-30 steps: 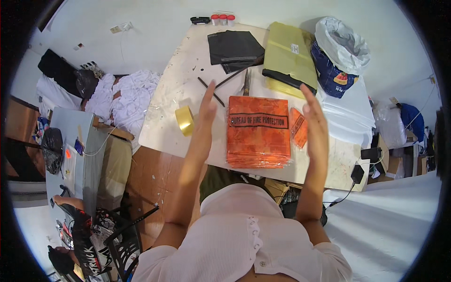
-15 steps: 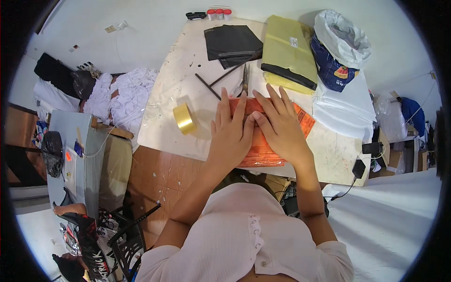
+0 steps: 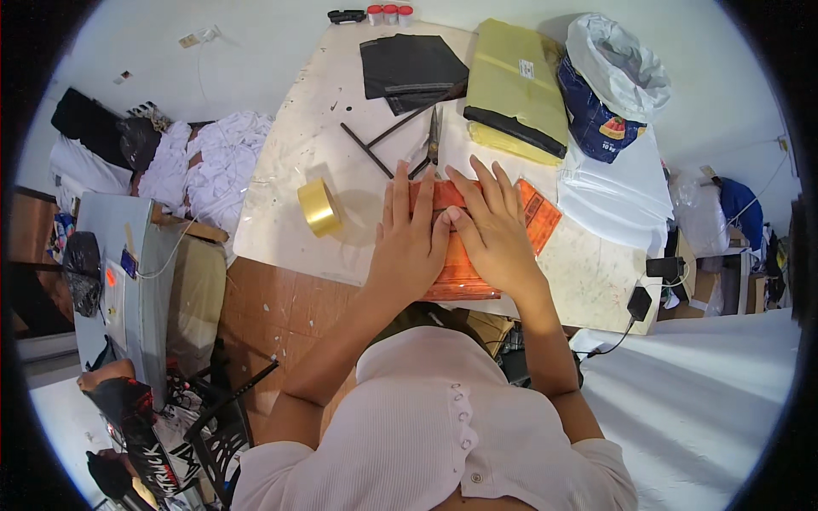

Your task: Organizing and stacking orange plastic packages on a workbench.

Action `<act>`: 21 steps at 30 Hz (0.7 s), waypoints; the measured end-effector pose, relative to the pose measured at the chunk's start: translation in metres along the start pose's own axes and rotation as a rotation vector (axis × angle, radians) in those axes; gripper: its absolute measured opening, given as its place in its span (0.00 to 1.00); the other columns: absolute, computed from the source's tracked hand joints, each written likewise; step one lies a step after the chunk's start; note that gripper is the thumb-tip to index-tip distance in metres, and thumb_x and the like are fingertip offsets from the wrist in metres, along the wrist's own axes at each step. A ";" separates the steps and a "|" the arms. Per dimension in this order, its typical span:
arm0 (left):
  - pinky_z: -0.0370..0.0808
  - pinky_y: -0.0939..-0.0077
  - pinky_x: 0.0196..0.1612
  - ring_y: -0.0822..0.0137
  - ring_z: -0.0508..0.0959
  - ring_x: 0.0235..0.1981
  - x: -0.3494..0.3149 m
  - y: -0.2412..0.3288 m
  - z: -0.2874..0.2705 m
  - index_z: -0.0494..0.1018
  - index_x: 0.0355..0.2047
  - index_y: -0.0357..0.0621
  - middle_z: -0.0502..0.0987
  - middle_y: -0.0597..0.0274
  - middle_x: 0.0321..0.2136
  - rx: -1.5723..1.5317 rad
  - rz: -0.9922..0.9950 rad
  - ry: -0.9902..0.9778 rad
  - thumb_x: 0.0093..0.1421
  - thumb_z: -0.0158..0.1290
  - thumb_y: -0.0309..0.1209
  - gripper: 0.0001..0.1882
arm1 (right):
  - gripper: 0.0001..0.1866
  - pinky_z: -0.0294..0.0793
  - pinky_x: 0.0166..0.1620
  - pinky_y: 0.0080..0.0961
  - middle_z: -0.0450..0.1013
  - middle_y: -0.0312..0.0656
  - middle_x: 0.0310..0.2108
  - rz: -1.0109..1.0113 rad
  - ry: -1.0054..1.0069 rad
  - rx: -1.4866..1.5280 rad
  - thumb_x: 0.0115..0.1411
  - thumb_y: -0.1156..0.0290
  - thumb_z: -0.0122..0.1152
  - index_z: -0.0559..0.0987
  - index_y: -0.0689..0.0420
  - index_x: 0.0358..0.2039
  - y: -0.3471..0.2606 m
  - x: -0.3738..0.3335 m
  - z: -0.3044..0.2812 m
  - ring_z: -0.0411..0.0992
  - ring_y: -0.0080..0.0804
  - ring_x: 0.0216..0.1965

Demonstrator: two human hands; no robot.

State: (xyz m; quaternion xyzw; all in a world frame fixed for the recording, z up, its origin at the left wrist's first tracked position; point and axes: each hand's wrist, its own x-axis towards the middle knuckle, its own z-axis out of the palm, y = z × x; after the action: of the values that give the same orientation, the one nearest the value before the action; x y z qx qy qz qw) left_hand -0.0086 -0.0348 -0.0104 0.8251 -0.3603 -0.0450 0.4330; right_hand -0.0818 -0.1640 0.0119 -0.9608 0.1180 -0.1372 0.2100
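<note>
Both palms lie flat on a glossy orange-red folded package (image 3: 464, 264), wrapped in clear plastic at the table's near edge. My left hand (image 3: 412, 234) covers its left part, with fingers stretched out and pointing away from me. My right hand (image 3: 498, 234) rests across the middle, fingers spread; the two thumbs meet or overlap. Much of the package is hidden under the hands, but its right corner shows. Just beyond the fingertips lie scissors (image 3: 435, 140) and a thin black T-shaped rod (image 3: 366, 150). A roll of gold tape (image 3: 319, 208) stands to the left.
On the white table (image 3: 277, 192), black plastic sheets (image 3: 409, 68) and a folded yellow bundle (image 3: 516, 85) lie farther back. An opened blue-and-white sack (image 3: 609, 85) stands on white sheets (image 3: 613, 187) at right. A black power adapter (image 3: 639, 303) sits at the right edge. Another person (image 3: 128, 409) is lower left.
The whole view has shifted slightly, so the table things appear a little farther left. Both hands stay flat on the package with little visible movement.
</note>
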 end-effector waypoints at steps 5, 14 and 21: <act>0.52 0.33 0.56 0.36 0.51 0.62 0.002 0.016 -0.007 0.53 0.63 0.48 0.44 0.41 0.64 0.106 -0.079 -0.071 0.64 0.39 0.43 0.29 | 0.24 0.32 0.64 0.52 0.50 0.46 0.64 0.033 -0.040 -0.011 0.64 0.55 0.39 0.62 0.45 0.60 -0.002 0.000 -0.010 0.42 0.51 0.66; 0.57 0.50 0.59 0.41 0.56 0.61 0.005 0.009 -0.008 0.64 0.56 0.45 0.47 0.35 0.62 -0.238 0.006 0.042 0.60 0.49 0.36 0.23 | 0.29 0.60 0.58 0.34 0.64 0.58 0.53 0.337 0.446 0.469 0.63 0.54 0.47 0.63 0.62 0.58 0.144 0.011 0.016 0.61 0.50 0.57; 0.59 0.59 0.59 0.44 0.55 0.61 0.010 0.009 -0.025 0.66 0.54 0.46 0.47 0.34 0.62 -0.286 -0.056 0.002 0.60 0.50 0.33 0.21 | 0.30 0.68 0.47 0.46 0.71 0.54 0.40 1.206 0.330 -0.204 0.49 0.45 0.61 0.76 0.63 0.35 0.222 -0.073 0.092 0.67 0.51 0.47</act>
State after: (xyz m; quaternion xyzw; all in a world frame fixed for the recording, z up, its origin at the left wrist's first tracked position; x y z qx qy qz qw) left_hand 0.0036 -0.0273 0.0146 0.7648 -0.3268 -0.1070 0.5448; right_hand -0.1588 -0.3049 -0.1814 -0.7066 0.6821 -0.1291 0.1369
